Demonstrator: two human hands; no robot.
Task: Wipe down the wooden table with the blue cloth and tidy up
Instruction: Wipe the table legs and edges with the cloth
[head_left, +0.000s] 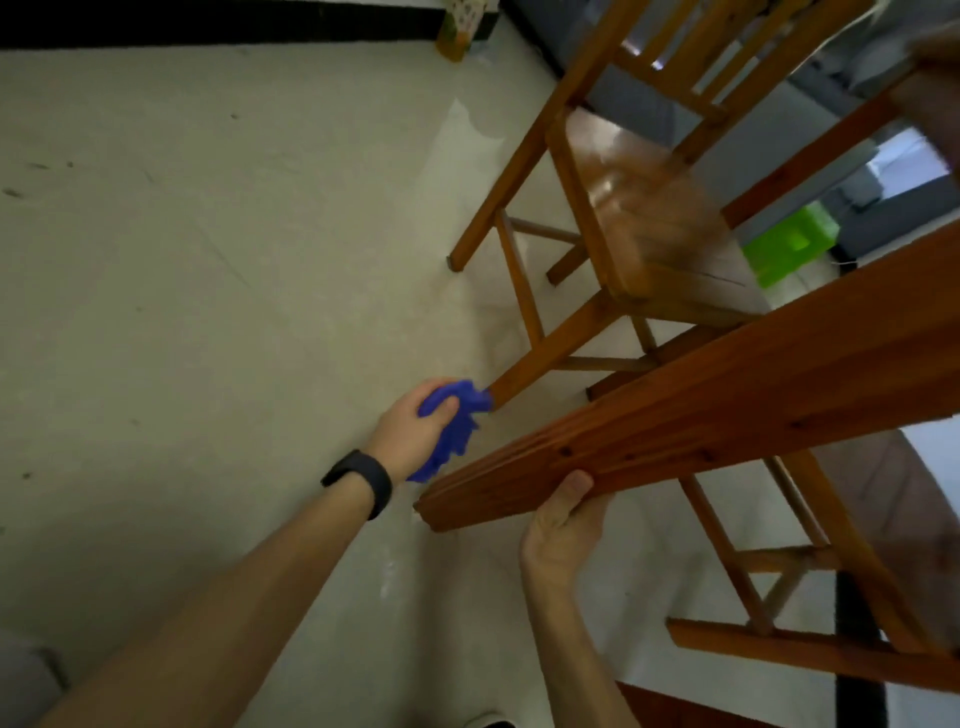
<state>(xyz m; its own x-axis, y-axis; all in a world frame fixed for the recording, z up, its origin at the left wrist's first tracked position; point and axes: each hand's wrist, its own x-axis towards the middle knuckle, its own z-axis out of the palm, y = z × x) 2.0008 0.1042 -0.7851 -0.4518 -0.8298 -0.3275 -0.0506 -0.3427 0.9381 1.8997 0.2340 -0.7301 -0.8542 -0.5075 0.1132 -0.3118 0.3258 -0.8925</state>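
on the left, my left hand (410, 431) is clenched round the bunched blue cloth (452, 426), low over the floor and just beside the near foot of the chair (649, 208), off the table. the wad's long axis runs from a loose tail by my wrist towards the far right, pointing at that chair leg. further right, my right hand (558, 530) grasps the near-left corner of the wooden table (727, 395). i judge no wiping is under way; whether the top is clean i can't tell, and tidying remains.
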